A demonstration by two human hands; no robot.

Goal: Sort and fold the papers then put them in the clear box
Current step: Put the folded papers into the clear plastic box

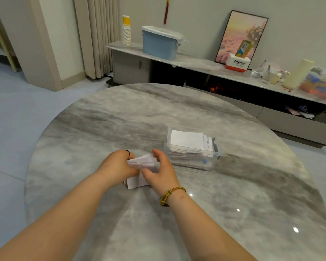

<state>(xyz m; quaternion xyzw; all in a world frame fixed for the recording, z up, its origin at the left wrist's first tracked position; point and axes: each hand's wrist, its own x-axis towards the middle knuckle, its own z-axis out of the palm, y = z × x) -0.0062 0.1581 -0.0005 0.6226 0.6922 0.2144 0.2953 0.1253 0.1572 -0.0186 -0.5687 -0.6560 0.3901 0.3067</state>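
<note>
Hands gripping a small stack of folded white papers [143, 160] over a round grey marble desk [177, 219].

Both forearms reach in from the bottom edge and meet near the desk's middle. The left hand [119, 164] has a tight grip on the stack's left end. The right hand [163, 173] has a looser grip: fingers curled at the right end, thumb lifted off. The left fingertips are hidden behind the stack, and the sheet edges are blurred. A clear plastic box [192, 169], just right of the hands, holds folded white sheets almost to its rim.

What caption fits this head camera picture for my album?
Left hand and right hand hold folded papers beside the clear box on the round table.
</note>
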